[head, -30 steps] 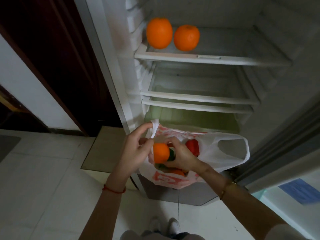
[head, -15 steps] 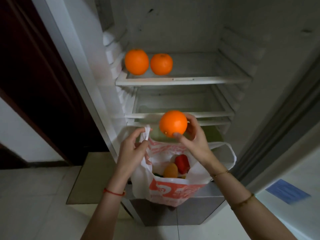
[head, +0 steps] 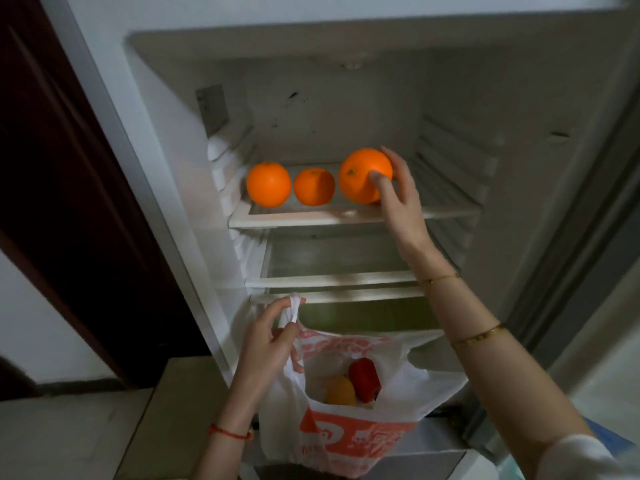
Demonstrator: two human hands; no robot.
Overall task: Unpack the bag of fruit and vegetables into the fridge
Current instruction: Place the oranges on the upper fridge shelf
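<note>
While the third orange [head: 360, 174] is sitting on the top shelf [head: 311, 216] right of two other oranges [head: 268, 184], the right hand [head: 398, 188] is grasping it; below that shelf, the left hand [head: 266, 344] is pinching the bag [head: 346, 441] handle.

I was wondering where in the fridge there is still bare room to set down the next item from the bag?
The top shelf is crowded on its left, where two oranges sit and the right hand holds a third orange. Bare room lies right of that hand, up to the right wall, and across the lower shelf.
</note>
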